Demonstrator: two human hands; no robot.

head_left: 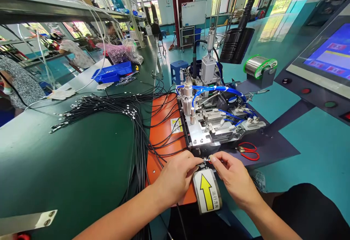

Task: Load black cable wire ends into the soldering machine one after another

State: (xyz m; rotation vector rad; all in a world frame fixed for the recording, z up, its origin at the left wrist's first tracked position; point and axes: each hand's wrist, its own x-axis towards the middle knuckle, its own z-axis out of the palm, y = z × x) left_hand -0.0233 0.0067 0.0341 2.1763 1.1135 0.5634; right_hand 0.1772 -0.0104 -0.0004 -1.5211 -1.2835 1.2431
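Note:
My left hand (179,170) is closed in a pinch at the front of the soldering machine (207,123), with a black cable (180,218) hanging down below it. Thumb and forefinger of my right hand (235,178) meet the left fingertips and pinch the cable's thin wire end (207,160), where a bit of red shows. The fingers partly cover this small end. Just under both hands is a metal guide with a yellow arrow label (206,191). Many black cables (139,149) run along the orange plate (166,112) at the left hand's side.
Red-handled scissors (250,152) lie right of the machine. A solder wire spool (259,66) and a control panel with screen (328,61) stand at the right. Cable ends (79,109) and a blue tray (113,72) rest on the green table (82,167). Other people sit at the far left.

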